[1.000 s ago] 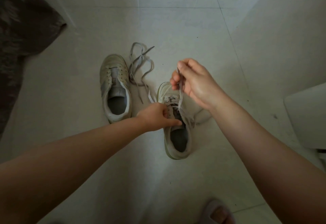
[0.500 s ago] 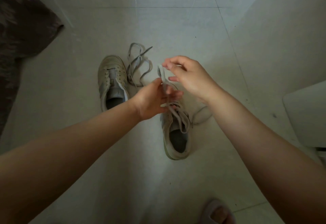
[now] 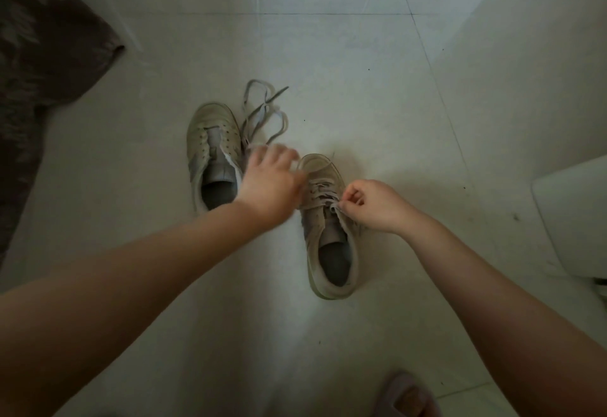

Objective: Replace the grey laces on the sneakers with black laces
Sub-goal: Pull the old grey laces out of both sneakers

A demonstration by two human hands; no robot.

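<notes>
Your right hand (image 3: 372, 208) pinches the grey lace (image 3: 320, 191) at the laced sneaker (image 3: 330, 235); your blurred left hand (image 3: 269, 183) reaches between both shoes; beyond it lies a loose lace (image 3: 262, 114) beside the unlaced sneaker (image 3: 213, 150).

The scene is dim and greenish-grey. Faint streaks of glare cross the floor (image 3: 328, 55) at the top. Motion blur smears the left hand (image 3: 271, 183), while the right hand (image 3: 371, 206) beside it stays sharp. Wide-angle distortion bends the tile lines, and the corners darken.
</notes>
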